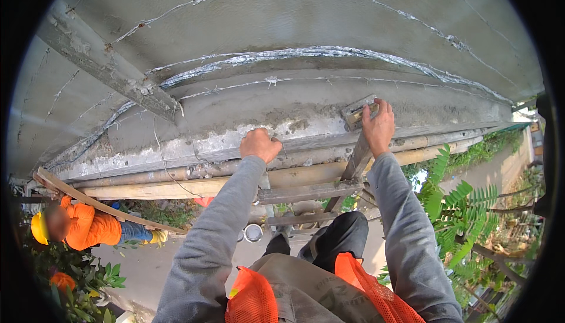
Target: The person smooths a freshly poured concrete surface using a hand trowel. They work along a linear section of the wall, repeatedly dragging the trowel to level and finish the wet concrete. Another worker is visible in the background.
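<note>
Just ahead of and slightly left of the right hand [378, 124], a flat, mortar-smeared tool [355, 113], probably a float, lies against the rough concrete ledge [206, 145], its near end within that hand's curled grip. Well to the left, the left hand [259, 145] is folded into a loose fist at the ledge's edge; whether it pinches anything cannot be told. Beyond both hands runs bundled barbed wire [282, 54]; below and between them stands a wooden ladder [309, 192]. The tool looks stiff, fairly light and hardly fragile, perhaps slick where wet; its raised back seems the best hold.
</note>
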The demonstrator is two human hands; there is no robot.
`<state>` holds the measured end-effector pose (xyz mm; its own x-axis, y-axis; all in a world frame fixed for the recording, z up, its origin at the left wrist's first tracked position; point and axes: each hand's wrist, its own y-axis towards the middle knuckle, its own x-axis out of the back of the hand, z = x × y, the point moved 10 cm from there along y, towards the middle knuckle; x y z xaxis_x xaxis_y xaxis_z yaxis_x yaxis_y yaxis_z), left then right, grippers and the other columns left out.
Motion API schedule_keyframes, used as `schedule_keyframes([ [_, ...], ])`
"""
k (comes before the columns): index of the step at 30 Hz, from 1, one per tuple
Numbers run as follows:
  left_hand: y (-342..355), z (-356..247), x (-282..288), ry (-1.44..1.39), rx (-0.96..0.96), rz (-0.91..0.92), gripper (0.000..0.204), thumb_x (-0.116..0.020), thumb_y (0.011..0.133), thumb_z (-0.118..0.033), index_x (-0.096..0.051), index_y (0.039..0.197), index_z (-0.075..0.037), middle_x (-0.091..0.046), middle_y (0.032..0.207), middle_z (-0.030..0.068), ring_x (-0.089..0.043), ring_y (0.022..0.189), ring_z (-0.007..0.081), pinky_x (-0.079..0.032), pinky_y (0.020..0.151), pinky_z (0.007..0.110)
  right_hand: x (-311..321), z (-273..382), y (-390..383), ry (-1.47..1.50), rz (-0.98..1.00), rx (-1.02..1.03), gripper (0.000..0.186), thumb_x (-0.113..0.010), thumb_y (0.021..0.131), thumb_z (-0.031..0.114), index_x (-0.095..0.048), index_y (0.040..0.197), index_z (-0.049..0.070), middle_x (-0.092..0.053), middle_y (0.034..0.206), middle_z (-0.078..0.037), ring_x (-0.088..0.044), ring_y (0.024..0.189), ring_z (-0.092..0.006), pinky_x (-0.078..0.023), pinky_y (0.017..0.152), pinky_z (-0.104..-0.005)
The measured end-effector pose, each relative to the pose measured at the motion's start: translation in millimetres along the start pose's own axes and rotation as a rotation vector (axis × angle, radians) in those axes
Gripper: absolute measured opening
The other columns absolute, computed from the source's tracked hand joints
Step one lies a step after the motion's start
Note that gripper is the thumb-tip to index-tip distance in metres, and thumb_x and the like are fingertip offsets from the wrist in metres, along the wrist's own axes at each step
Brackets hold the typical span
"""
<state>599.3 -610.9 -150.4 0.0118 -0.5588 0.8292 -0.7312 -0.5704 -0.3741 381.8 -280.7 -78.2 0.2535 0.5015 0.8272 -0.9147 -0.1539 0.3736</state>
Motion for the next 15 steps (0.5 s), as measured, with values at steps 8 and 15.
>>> schedule_keyframes([
  [8, -10, 0, 9, -0.14, 0.079, -0.085, 0.033, -0.076, 0.087, -0.034, -0.083, 0.107, -0.008, -0.083, 0.113, 0.0173, -0.079, 0.111, 0.0384, -0.061, 0.099, 0.05, -8, 8, 2, -0.101, 0.109, -0.014, 0.091, -0.078, 0.094, 0.068, -0.056, 0.151, 0.001, -0.064, 0.134, -0.027, -0.066, 0.124, -0.0473, -0.056, 0.103, -0.0554],
  [15, 8, 20, -1, -0.593, 0.18, -0.04, 0.031, -0.079, 0.09, -0.034, -0.081, 0.112, -0.012, -0.084, 0.112, 0.0102, -0.079, 0.107, 0.0296, -0.06, 0.1, 0.045, -18, 11, 5, -0.168, 0.201, 0.015, 0.099, -0.074, 0.093, 0.077, -0.056, 0.15, -0.002, -0.063, 0.131, -0.028, -0.069, 0.118, -0.0491, -0.059, 0.096, -0.0573],
])
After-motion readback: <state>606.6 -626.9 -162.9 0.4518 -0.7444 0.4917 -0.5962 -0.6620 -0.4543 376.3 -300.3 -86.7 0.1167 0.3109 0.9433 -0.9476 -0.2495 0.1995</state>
